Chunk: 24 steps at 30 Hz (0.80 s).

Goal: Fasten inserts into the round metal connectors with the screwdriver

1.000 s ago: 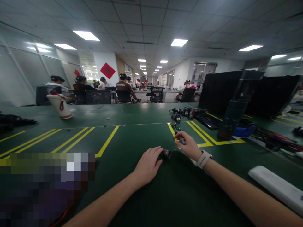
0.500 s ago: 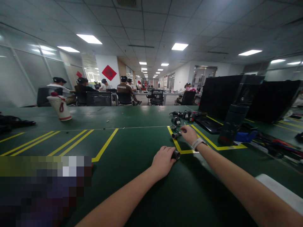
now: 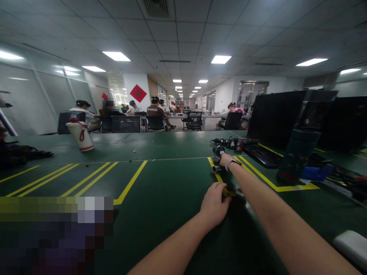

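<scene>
left hand [image 3: 215, 203] curls by yellow tape [image 3: 219, 178]; right hand [image 3: 225, 159] reaches far, beside a metal tube [image 3: 216, 169]; cannot tell if either pinches anything; this reaching step likely needs precision

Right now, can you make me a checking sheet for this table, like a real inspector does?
Surface: green table with yellow lines.
Things by the hands: a short metal tube at a yellow line; small black and silver parts just beyond the right hand.
Clutter: cup with a red cord, dark bottle, blue thing, white thing.
Left hand: low by the table; its hold is unclear.
Right hand: stretched forward; its grip is hidden.
Cables: a dark tangle on the right, maybe wires.
Surroundings: people sitting beyond the table, chairs, a red diamond on the wall.
</scene>
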Available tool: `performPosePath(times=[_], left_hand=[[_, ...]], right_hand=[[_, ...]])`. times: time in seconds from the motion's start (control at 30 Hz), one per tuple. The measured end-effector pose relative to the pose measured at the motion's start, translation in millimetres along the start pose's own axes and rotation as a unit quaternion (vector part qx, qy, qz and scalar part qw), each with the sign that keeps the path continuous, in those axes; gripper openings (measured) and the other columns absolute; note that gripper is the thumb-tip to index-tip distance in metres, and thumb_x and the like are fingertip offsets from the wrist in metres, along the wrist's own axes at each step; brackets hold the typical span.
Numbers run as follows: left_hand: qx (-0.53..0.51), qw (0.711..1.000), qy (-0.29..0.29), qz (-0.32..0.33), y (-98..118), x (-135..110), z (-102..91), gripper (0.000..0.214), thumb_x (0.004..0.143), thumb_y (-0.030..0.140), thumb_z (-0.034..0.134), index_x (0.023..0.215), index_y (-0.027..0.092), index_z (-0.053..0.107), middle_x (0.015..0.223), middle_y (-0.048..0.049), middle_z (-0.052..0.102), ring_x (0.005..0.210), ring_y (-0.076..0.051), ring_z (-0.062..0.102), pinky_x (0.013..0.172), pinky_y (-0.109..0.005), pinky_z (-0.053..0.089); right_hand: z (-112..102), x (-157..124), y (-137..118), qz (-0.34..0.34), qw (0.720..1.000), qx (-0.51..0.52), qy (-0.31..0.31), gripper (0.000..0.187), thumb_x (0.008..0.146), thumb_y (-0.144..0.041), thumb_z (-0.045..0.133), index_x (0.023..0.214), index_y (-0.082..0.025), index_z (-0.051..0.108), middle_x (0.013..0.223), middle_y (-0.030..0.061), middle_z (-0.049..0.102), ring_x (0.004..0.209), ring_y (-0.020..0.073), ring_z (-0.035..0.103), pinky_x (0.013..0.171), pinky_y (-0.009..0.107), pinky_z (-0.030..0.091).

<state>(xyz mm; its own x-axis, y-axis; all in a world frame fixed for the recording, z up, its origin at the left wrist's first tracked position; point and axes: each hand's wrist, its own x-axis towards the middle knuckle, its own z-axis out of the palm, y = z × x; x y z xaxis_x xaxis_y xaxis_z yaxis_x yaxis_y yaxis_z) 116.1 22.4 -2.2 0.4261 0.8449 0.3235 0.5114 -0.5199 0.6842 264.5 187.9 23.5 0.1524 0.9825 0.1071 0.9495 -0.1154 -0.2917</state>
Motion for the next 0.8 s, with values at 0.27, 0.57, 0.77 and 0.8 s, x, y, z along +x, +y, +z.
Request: performPosePath(times=[0.27,0.57,0.77,0.8], left_hand=[[-0.091,0.987,0.106,-0.075,-21,-9,-25.1,0.028,0.084,0.018,0.047,0.109,0.011,0.056,0.109,-0.0136,0.061,0.097,-0.022,0.06,0.081,-0.036,0.05],[-0.13,0.984,0.121,-0.023,-7,-60,-45.6,0.043,0.079,0.016,0.056,0.121,0.021,0.045,0.117,-0.0084,0.055,0.095,-0.021,0.059,0.078,-0.037,0.05],[-0.118,0.979,0.15,0.078,3,-84,-54.3,0.04,0.079,0.017,0.059,0.116,0.024,0.048,0.115,-0.0068,0.053,0.104,-0.022,0.053,0.085,-0.037,0.048],[-0.107,0.978,0.158,0.085,4,-88,-57.0,0.036,0.079,0.017,0.059,0.113,0.025,0.051,0.114,-0.0064,0.053,0.107,-0.022,0.052,0.09,-0.038,0.045]], right_hand=[[-16,-30,21,-0.13,0.982,0.108,0.083,0.027,0.089,-0.027,0.053,0.114,-0.016,0.054,0.115,0.0078,0.057,0.095,0.021,0.059,0.079,0.041,0.051],[-7,-154,-13,-0.37,0.876,0.284,0.121,0.009,0.086,-0.015,0.051,0.091,-0.017,0.058,0.093,0.0057,0.059,0.089,0.0193,0.056,0.08,0.037,0.047],[-2,-215,-44,-0.406,0.834,0.368,0.07,0.022,0.077,-0.002,0.047,0.087,-0.02,0.057,0.09,0.0053,0.056,0.083,0.0193,0.053,0.074,0.033,0.045],[0,-222,-47,-0.403,0.831,0.378,0.058,0.026,0.075,0.001,0.046,0.087,-0.019,0.057,0.09,0.0052,0.056,0.083,0.0188,0.053,0.074,0.032,0.045]])
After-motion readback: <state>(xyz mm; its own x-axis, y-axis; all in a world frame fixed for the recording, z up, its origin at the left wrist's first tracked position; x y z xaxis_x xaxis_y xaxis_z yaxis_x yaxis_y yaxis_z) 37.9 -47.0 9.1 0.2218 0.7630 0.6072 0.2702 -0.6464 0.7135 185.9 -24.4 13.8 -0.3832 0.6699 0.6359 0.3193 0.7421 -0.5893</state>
